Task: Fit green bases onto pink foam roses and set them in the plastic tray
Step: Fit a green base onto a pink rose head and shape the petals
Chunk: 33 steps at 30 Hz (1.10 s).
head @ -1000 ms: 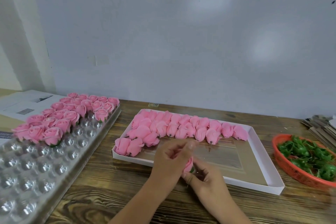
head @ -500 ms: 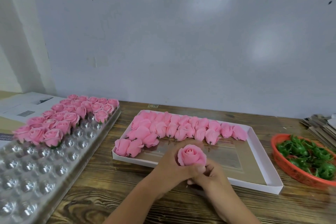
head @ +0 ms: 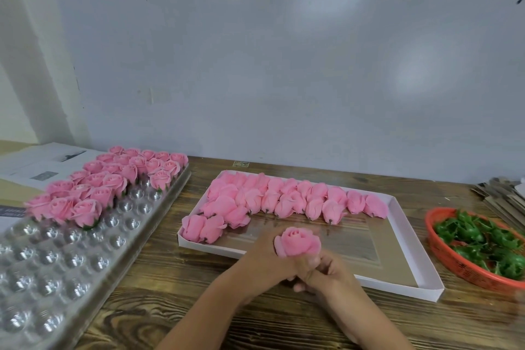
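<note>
Both hands, left hand (head: pixel 270 257) and right hand (head: pixel 326 275), clamp one rose (head: pixel 297 242) together; newspaper (head: pixel 42 163) print unreadable; basket (head: pixel 454 260) well right.

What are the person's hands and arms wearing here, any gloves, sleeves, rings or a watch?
Nothing shows on either. The left hand and right hand are bare, without gloves, and no ring shows on the fingers. Both forearms are bare to the bottom edge of the picture: no sleeve, watch or bracelet shows.

Bright, even, diffuse lighting; soft glare patches on the wall (head: pixel 414 74); wide-angle bending at edges; slight motion blur throughout.
</note>
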{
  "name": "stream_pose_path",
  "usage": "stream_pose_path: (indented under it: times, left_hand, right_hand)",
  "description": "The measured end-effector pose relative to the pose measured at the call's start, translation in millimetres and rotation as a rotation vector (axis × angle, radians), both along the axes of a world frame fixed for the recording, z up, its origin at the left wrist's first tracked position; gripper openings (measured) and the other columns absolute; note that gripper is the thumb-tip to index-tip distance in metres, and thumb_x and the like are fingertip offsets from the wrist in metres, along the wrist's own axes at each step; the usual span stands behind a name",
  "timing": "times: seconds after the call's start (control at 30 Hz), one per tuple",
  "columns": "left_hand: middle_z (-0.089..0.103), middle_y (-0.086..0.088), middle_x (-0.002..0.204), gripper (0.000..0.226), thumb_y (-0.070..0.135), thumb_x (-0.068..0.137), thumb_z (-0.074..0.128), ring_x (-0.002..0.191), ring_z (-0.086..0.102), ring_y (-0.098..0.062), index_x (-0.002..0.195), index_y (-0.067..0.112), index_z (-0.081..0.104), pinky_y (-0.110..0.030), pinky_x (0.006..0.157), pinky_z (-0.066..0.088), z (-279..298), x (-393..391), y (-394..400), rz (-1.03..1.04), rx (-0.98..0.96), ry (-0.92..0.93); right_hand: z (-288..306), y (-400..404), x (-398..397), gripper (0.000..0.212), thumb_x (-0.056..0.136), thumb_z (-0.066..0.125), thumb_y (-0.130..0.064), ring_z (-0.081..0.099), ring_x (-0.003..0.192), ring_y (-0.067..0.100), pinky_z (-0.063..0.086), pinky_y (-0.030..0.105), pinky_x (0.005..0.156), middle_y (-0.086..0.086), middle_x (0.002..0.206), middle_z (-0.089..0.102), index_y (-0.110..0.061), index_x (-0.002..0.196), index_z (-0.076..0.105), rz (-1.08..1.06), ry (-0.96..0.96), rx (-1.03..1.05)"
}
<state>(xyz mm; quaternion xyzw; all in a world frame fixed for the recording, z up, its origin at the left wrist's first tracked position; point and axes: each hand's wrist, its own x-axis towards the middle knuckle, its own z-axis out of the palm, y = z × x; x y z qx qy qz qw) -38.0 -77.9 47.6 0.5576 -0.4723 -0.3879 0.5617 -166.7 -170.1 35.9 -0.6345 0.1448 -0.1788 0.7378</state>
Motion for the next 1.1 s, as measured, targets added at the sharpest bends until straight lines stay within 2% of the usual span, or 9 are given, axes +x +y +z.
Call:
stream_pose_path:
  times: [0.1,0.23,0.33,0.4,0.53,0.67,0.83,0.9,1.1]
  left_hand:
    - [0.071,0.004,0.116,0.052,0.068,0.080,0.069,0.104,0.068,-0.016,0.120,0.035,0.070,-0.027,0.086,0.056,0.7,0.8,-1.1,0.113,-0.119,-0.012]
    - [0.075,0.001,0.111,0.036,0.062,0.086,0.068,0.088,0.071,-0.014,0.108,0.035,0.077,-0.043,0.077,0.058,-0.8,0.1,-1.0,0.123,-0.113,-0.022]
    - [0.076,0.008,0.098,0.030,0.051,0.088,0.072,0.074,0.068,-0.003,0.111,0.032,0.076,-0.023,0.063,0.054,-1.1,-1.3,-0.6,0.085,-0.082,-0.035]
    - [0.075,0.001,0.098,0.039,0.052,0.084,0.076,0.087,0.069,-0.011,0.118,0.034,0.071,-0.022,0.075,0.054,-1.6,-0.5,-1.4,0.057,-0.042,-0.031]
    - [0.068,0.008,0.125,0.050,0.045,0.078,0.084,0.123,0.061,-0.013,0.123,0.040,0.063,-0.041,0.106,0.050,-4.3,0.8,-4.9,0.034,-0.073,-0.029]
    - [0.069,0.007,0.125,0.054,0.046,0.079,0.083,0.119,0.063,-0.016,0.129,0.037,0.063,-0.052,0.106,0.049,-4.8,1.7,-8.6,0.113,-0.095,-0.104]
    - [0.073,0.008,0.118,0.047,0.040,0.080,0.083,0.103,0.070,-0.016,0.124,0.041,0.066,-0.029,0.089,0.057,-5.3,3.4,-8.4,0.147,-0.107,-0.063]
    - [0.074,0.010,0.114,0.039,0.036,0.082,0.082,0.101,0.070,-0.010,0.118,0.043,0.069,-0.025,0.086,0.055,-5.4,4.5,-8.2,0.173,-0.112,-0.073]
    - [0.074,0.011,0.115,0.030,0.035,0.087,0.076,0.108,0.068,-0.012,0.116,0.041,0.071,-0.038,0.101,0.051,-9.6,5.1,-9.6,0.199,-0.084,-0.117]
  right_hand:
    - [1.3,-0.8,0.5,0.011,0.083,0.075,-0.025,0.060,0.074,0.011,0.051,0.025,0.068,0.003,0.078,0.069,-0.021,0.093,0.078,0.003,0.016,-0.104]
    - [1.0,1.4,1.6,0.011,0.078,0.071,-0.026,0.060,0.073,0.008,0.051,0.022,0.066,0.000,0.076,0.070,-0.026,0.087,0.078,0.036,0.059,-0.155]
    - [-0.5,0.9,1.7,0.007,0.078,0.074,-0.024,0.062,0.072,0.008,0.051,0.020,0.065,0.001,0.074,0.070,-0.029,0.082,0.078,0.031,0.055,-0.106]
    - [-2.1,0.1,2.2,0.009,0.080,0.079,-0.024,0.065,0.078,0.012,0.052,0.022,0.066,0.006,0.085,0.073,-0.026,0.089,0.078,0.008,0.011,-0.031]
    - [-1.6,-5.3,3.8,0.036,0.078,0.072,-0.031,0.068,0.095,0.019,0.053,0.028,0.075,0.011,0.110,0.073,-0.021,0.113,0.073,-0.113,-0.133,0.115]
    - [-0.3,-7.4,3.3,0.038,0.079,0.071,-0.033,0.070,0.096,0.018,0.054,0.025,0.071,0.012,0.111,0.073,-0.022,0.115,0.071,-0.140,-0.187,0.141]
    - [-0.8,-7.6,2.9,0.039,0.082,0.065,-0.033,0.063,0.095,0.021,0.045,0.028,0.067,0.012,0.116,0.071,-0.022,0.119,0.070,-0.162,-0.144,0.067]
    - [-0.8,-9.5,2.4,0.040,0.079,0.066,-0.036,0.054,0.082,0.018,0.045,0.026,0.062,0.013,0.106,0.069,-0.018,0.113,0.072,-0.168,-0.139,0.054]
    - [-2.2,-11.8,4.0,0.017,0.080,0.067,-0.028,0.052,0.067,0.011,0.043,0.026,0.055,0.005,0.074,0.061,-0.012,0.081,0.073,-0.149,-0.114,0.089]
